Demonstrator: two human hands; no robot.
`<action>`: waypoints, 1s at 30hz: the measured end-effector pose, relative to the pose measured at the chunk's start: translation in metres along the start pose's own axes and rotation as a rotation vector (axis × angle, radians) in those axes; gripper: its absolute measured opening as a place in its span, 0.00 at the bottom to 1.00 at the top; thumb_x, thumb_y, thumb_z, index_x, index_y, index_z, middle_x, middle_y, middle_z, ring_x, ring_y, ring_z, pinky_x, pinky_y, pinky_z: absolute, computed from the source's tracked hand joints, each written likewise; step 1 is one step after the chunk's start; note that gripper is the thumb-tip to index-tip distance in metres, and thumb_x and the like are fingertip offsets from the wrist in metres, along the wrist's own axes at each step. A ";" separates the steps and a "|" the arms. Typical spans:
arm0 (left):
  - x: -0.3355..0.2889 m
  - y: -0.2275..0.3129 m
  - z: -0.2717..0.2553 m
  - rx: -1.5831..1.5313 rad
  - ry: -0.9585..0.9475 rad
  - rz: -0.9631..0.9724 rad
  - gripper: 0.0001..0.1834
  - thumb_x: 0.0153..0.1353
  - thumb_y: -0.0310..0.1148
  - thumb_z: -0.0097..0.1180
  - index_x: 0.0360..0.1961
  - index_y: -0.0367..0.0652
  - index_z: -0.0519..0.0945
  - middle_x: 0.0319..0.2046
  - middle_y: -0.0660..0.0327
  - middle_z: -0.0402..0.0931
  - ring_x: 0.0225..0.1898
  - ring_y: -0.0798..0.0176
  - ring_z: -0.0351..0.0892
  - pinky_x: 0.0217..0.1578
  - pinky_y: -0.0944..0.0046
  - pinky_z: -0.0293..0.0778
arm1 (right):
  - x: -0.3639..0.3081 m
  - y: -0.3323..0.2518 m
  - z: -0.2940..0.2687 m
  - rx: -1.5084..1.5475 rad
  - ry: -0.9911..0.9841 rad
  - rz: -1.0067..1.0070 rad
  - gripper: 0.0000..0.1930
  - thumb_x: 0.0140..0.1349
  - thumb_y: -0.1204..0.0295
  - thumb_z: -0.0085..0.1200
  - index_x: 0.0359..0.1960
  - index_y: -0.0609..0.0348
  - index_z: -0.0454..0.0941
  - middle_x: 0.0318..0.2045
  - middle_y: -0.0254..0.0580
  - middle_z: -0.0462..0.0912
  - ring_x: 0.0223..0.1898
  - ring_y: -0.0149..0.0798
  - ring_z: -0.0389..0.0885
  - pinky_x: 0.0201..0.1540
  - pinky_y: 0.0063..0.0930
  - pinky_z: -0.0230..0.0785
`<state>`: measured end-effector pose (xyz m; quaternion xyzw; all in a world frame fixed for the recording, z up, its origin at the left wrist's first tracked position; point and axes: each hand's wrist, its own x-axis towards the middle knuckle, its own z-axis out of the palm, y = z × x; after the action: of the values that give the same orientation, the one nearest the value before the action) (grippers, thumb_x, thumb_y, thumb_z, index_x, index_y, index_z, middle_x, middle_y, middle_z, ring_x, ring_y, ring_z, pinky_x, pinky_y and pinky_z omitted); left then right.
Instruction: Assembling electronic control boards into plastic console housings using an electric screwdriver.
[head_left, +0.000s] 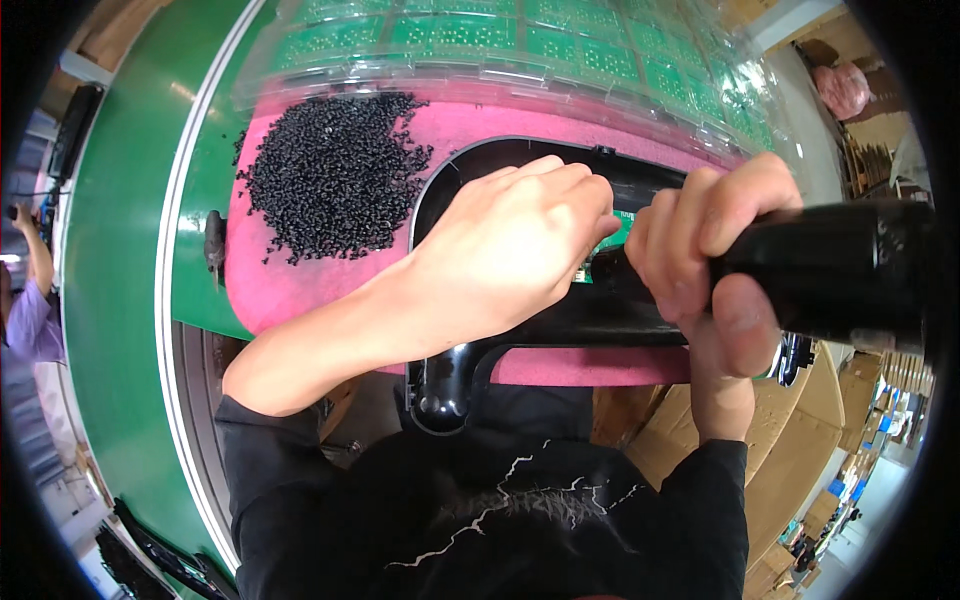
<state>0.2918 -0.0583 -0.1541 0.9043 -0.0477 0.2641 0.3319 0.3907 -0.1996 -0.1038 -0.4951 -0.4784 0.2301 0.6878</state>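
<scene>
My right hand (705, 245) is wrapped around a thick black electric screwdriver (835, 265). The driver's narrow end points left toward a small green circuit board (624, 228). That board sits inside a black plastic housing (452, 385), a long shell with a rounded arm reaching toward me. Over the housing, my left hand (520, 235) is closed, its fingers curled down beside the driver's tip. The back of that hand hides its fingertips and whatever they hold. A heap of small black screws (335, 175) is spread to the left of the housing.
A pink mat (290, 290) lies under the screws and housing on a green table (125, 270). Clear plastic trays of green circuit boards (460, 35) stand along the far side. Cardboard boxes (790, 450) are at the right. Another person's purple sleeve (35, 325) shows far left.
</scene>
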 end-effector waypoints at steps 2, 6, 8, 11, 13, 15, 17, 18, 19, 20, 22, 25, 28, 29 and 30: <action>0.000 -0.004 -0.001 0.003 -0.018 0.000 0.05 0.58 0.24 0.57 0.35 0.35 0.74 0.30 0.51 0.74 0.37 0.44 0.75 0.38 0.50 0.73 | -0.001 0.005 -0.002 -0.023 -0.032 -0.021 0.20 0.59 0.59 0.65 0.38 0.53 0.65 0.19 0.28 0.68 0.17 0.25 0.64 0.22 0.22 0.57; -0.002 -0.007 0.000 0.006 -0.076 0.016 0.08 0.57 0.25 0.58 0.37 0.35 0.75 0.33 0.52 0.75 0.38 0.45 0.76 0.40 0.50 0.74 | -0.001 0.002 0.003 0.031 0.002 0.001 0.21 0.58 0.57 0.67 0.37 0.53 0.65 0.19 0.28 0.67 0.17 0.25 0.63 0.22 0.22 0.57; -0.001 -0.005 -0.002 0.005 -0.131 -0.009 0.08 0.57 0.27 0.60 0.36 0.36 0.77 0.32 0.53 0.77 0.39 0.46 0.77 0.40 0.51 0.75 | 0.001 -0.004 0.002 0.057 0.003 0.036 0.20 0.58 0.56 0.65 0.37 0.52 0.66 0.18 0.27 0.67 0.16 0.24 0.63 0.22 0.23 0.57; -0.003 -0.007 -0.004 0.027 -0.220 -0.028 0.07 0.57 0.28 0.61 0.34 0.36 0.79 0.31 0.53 0.78 0.39 0.47 0.78 0.41 0.51 0.75 | -0.002 -0.004 -0.001 0.065 0.047 -0.015 0.20 0.58 0.55 0.63 0.38 0.52 0.67 0.18 0.26 0.67 0.16 0.24 0.63 0.22 0.23 0.57; -0.004 -0.009 -0.003 0.012 -0.221 -0.011 0.07 0.57 0.29 0.62 0.33 0.35 0.80 0.31 0.53 0.78 0.39 0.47 0.78 0.41 0.52 0.75 | -0.003 -0.005 -0.004 0.057 0.104 -0.074 0.19 0.58 0.56 0.61 0.40 0.52 0.68 0.19 0.25 0.68 0.17 0.24 0.64 0.24 0.24 0.58; -0.004 -0.008 -0.004 -0.007 -0.225 0.006 0.07 0.57 0.29 0.62 0.32 0.35 0.80 0.31 0.54 0.78 0.39 0.47 0.78 0.41 0.52 0.75 | 0.002 -0.005 -0.024 0.165 -0.058 -0.195 0.18 0.59 0.57 0.61 0.41 0.52 0.68 0.20 0.25 0.69 0.18 0.24 0.65 0.27 0.24 0.59; 0.001 -0.008 -0.004 -0.081 -0.216 0.038 0.08 0.57 0.30 0.63 0.32 0.34 0.81 0.31 0.55 0.79 0.38 0.49 0.79 0.41 0.54 0.76 | -0.001 -0.012 -0.033 0.260 -0.061 -0.212 0.16 0.61 0.59 0.58 0.43 0.52 0.69 0.22 0.25 0.70 0.20 0.24 0.67 0.31 0.24 0.60; 0.003 -0.008 -0.004 -0.086 -0.225 0.046 0.08 0.57 0.30 0.63 0.32 0.34 0.81 0.31 0.55 0.79 0.38 0.49 0.79 0.41 0.54 0.76 | -0.003 -0.013 -0.035 0.287 -0.045 -0.232 0.15 0.61 0.60 0.58 0.43 0.52 0.69 0.22 0.26 0.70 0.20 0.24 0.67 0.32 0.24 0.60; 0.004 -0.008 -0.003 -0.092 -0.198 0.042 0.08 0.56 0.29 0.64 0.32 0.34 0.81 0.31 0.55 0.80 0.37 0.50 0.79 0.40 0.55 0.76 | -0.005 -0.013 -0.038 0.316 -0.031 -0.254 0.15 0.62 0.60 0.58 0.43 0.51 0.69 0.23 0.26 0.70 0.20 0.24 0.67 0.32 0.24 0.60; 0.005 -0.008 -0.003 -0.099 -0.173 0.039 0.08 0.55 0.28 0.65 0.31 0.34 0.81 0.30 0.55 0.81 0.37 0.51 0.79 0.39 0.56 0.76 | -0.006 -0.013 -0.039 0.313 -0.021 -0.257 0.15 0.62 0.60 0.58 0.43 0.51 0.69 0.23 0.26 0.70 0.20 0.24 0.67 0.32 0.24 0.60; 0.007 -0.007 -0.002 -0.131 -0.161 0.030 0.08 0.55 0.28 0.66 0.31 0.34 0.81 0.30 0.55 0.82 0.36 0.52 0.80 0.38 0.56 0.76 | -0.008 -0.012 -0.040 0.380 -0.026 -0.298 0.15 0.61 0.60 0.59 0.43 0.51 0.69 0.23 0.26 0.71 0.21 0.24 0.68 0.34 0.24 0.61; 0.009 -0.006 0.000 -0.179 -0.141 0.053 0.08 0.52 0.26 0.67 0.31 0.33 0.81 0.30 0.55 0.82 0.34 0.53 0.80 0.36 0.58 0.77 | -0.009 -0.015 -0.039 0.378 -0.042 -0.290 0.17 0.60 0.60 0.60 0.44 0.51 0.68 0.24 0.25 0.72 0.23 0.24 0.70 0.35 0.24 0.62; 0.011 -0.005 -0.001 -0.208 -0.128 0.082 0.09 0.50 0.24 0.68 0.33 0.33 0.82 0.30 0.55 0.82 0.34 0.53 0.80 0.35 0.58 0.77 | -0.008 -0.015 -0.047 0.388 -0.086 -0.302 0.21 0.58 0.59 0.64 0.46 0.50 0.68 0.28 0.25 0.73 0.24 0.24 0.72 0.36 0.25 0.62; 0.011 -0.007 0.000 -0.265 -0.156 0.063 0.11 0.50 0.23 0.68 0.35 0.33 0.82 0.31 0.55 0.83 0.35 0.54 0.81 0.36 0.58 0.77 | -0.009 -0.018 -0.049 0.405 -0.046 -0.330 0.22 0.57 0.60 0.64 0.47 0.52 0.67 0.31 0.27 0.73 0.25 0.25 0.72 0.34 0.25 0.63; 0.011 -0.001 -0.001 -0.268 -0.144 0.013 0.12 0.50 0.23 0.68 0.37 0.34 0.82 0.32 0.55 0.83 0.37 0.53 0.81 0.38 0.58 0.77 | -0.010 -0.020 -0.051 0.422 -0.006 -0.359 0.23 0.56 0.60 0.65 0.47 0.53 0.67 0.34 0.29 0.73 0.25 0.26 0.72 0.32 0.25 0.64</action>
<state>0.3014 -0.0555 -0.1485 0.8682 -0.1120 0.1922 0.4436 0.4282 -0.2388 -0.0921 -0.2476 -0.5020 0.2007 0.8039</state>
